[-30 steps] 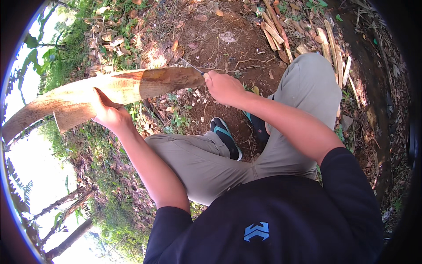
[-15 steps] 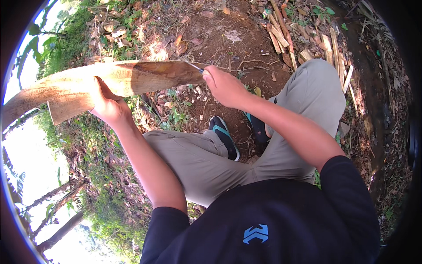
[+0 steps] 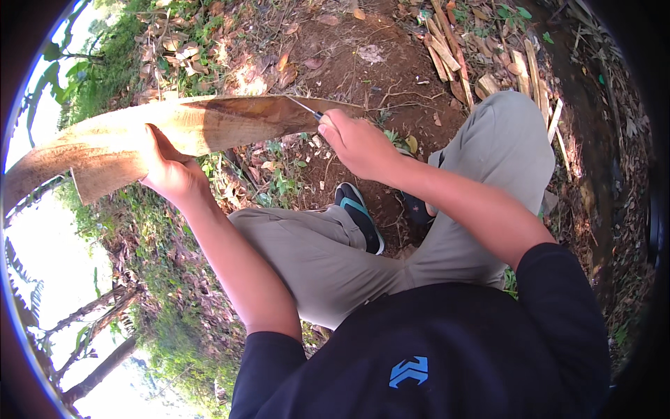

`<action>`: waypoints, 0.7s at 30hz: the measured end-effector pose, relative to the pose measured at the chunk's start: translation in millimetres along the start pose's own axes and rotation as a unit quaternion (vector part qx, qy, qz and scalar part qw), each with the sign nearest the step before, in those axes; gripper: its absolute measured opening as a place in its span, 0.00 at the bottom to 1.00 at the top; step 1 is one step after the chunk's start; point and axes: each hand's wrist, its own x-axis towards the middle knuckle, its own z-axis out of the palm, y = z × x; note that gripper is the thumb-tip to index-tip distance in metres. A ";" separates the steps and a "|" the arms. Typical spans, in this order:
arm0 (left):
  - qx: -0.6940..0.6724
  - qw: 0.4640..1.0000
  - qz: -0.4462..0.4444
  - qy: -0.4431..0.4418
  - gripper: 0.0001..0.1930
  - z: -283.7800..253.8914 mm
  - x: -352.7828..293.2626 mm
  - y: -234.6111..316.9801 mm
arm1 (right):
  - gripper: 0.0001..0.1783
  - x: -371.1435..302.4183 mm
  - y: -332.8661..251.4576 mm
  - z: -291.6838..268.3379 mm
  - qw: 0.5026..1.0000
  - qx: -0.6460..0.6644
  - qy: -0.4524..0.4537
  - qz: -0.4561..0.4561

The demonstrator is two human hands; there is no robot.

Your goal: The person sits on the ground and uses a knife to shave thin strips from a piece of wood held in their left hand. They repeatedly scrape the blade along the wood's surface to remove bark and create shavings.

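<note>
A long light-brown wooden board point(image 3: 230, 124), looking curved in this view, stretches from the left rim to above my feet. My left hand point(image 3: 171, 167) is closed round its lower edge, the thumb lying on its face near a notch-like step in the wood. In my right fist point(image 3: 359, 143) is a small knife point(image 3: 305, 106) with a dark handle and a thin metal blade. The blade points up and left, its tip at the board's upper edge near the right end. My fingers hide most of the handle.
My bent knees point(image 3: 499, 133) and dark sandals point(image 3: 359, 213) are below the board. Split wood sticks point(image 3: 443, 52) lie on the brown soil at the upper right. Dry leaves point(image 3: 185, 56) and green plants cover the slope at left, where thin trunks point(image 3: 101, 370) stand.
My right hand and the knife have shifted slightly to the right and down, showing more of the blade. My left hand and the board have barely moved.
</note>
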 end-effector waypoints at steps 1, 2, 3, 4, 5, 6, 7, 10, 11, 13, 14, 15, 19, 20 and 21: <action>0.002 1.000 -0.008 0.000 0.21 -1.5 0.4 1.7 | 0.17 -4.0 -1.9 2.1 1.000 -0.003 -0.007 0.017; 0.016 1.000 0.005 0.011 0.22 -2.1 0.1 1.9 | 0.17 -6.9 -2.5 3.9 0.999 -0.005 -0.013 0.033; 0.030 0.999 0.018 0.022 0.22 -2.2 -1.0 0.9 | 0.18 -7.4 0.4 6.3 0.999 -0.017 -0.019 0.043; 0.039 0.998 0.031 0.030 0.22 0.3 0.1 -1.3 | 0.18 -4.6 2.8 4.5 0.998 -0.031 -0.019 0.053; 0.024 0.999 0.023 0.019 0.22 1.7 0.7 -0.9 | 0.18 -2.8 4.6 3.7 0.997 -0.045 -0.019 0.063; 0.009 1.000 0.014 0.008 0.23 2.4 0.5 1.1 | 0.18 -3.7 4.7 6.5 0.999 -0.023 -0.013 0.047; -0.005 1.000 0.007 0.003 0.23 1.4 -1.8 2.9 | 0.18 -6.5 -3.2 6.9 0.999 -0.004 -0.012 0.029; 0.024 0.999 0.021 0.006 0.22 1.4 -0.9 1.0 | 0.19 -4.0 -9.1 0.3 0.998 0.011 -0.019 0.051; 0.038 0.999 0.036 0.011 0.22 2.1 -0.8 0.4 | 0.19 -2.9 -9.6 -1.1 0.997 0.010 -0.023 0.070; 0.032 0.999 0.031 0.009 0.21 5.1 -4.2 2.4 | 0.19 -2.8 -11.8 -5.2 0.997 -0.019 -0.022 0.071; 0.028 0.999 0.028 0.008 0.21 6.9 -5.1 3.1 | 0.19 -2.3 -13.6 -8.2 0.997 -0.035 -0.021 0.071; 0.023 0.999 0.024 0.006 0.21 6.8 -3.7 3.6 | 0.19 -3.3 -16.5 -9.9 0.999 -0.016 -0.009 0.029; 0.020 1.000 0.016 0.014 0.20 10.6 -6.5 3.2 | 0.20 -0.9 -4.6 -3.5 0.999 0.012 0.014 -0.027; 0.021 0.999 0.018 0.015 0.20 14.5 -6.9 2.7 | 0.20 5.2 4.4 -3.8 1.000 -0.005 -0.004 0.011; 0.018 1.000 0.012 0.011 0.20 14.2 -6.6 2.7 | 0.21 7.8 13.0 -2.5 0.998 -0.021 -0.022 0.049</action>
